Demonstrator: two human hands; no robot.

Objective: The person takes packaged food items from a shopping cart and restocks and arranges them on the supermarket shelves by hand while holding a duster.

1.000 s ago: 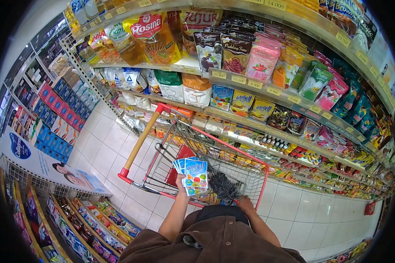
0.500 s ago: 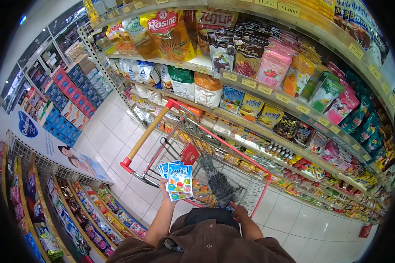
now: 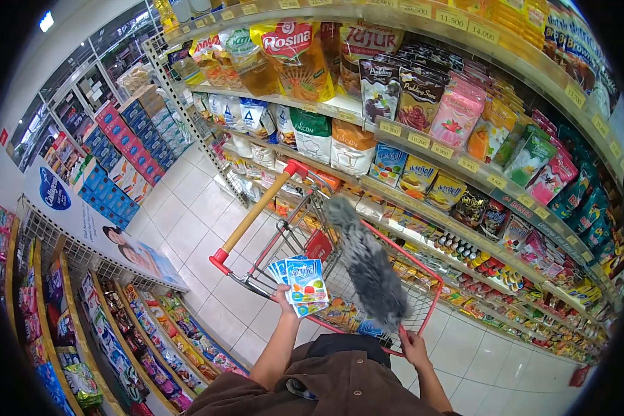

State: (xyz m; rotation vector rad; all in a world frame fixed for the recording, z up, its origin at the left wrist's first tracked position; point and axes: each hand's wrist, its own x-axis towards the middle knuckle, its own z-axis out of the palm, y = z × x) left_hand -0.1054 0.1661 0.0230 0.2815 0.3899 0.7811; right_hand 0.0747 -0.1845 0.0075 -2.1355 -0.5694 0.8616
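"What does the left hand [image 3: 283, 299] have?"

"Fanned Nutrijell sachets [image 3: 305, 283], its fingers closed on their lower left edge, over the near side of the shopping cart [image 3: 258, 211]."

"And the right hand [image 3: 414, 349]?"

"Fingers curled shut at the lower end of a fluffy grey duster [image 3: 373, 270], which slants across the cart's wire basket."

"Beyond that?"

"Stocked shelves [image 3: 454, 157]. Blue and yellow Nutrijell packs [image 3: 403, 172] stand below the pudding pouches [image 3: 457, 111], with the Rosina oil pouch [image 3: 296, 61] to their left."
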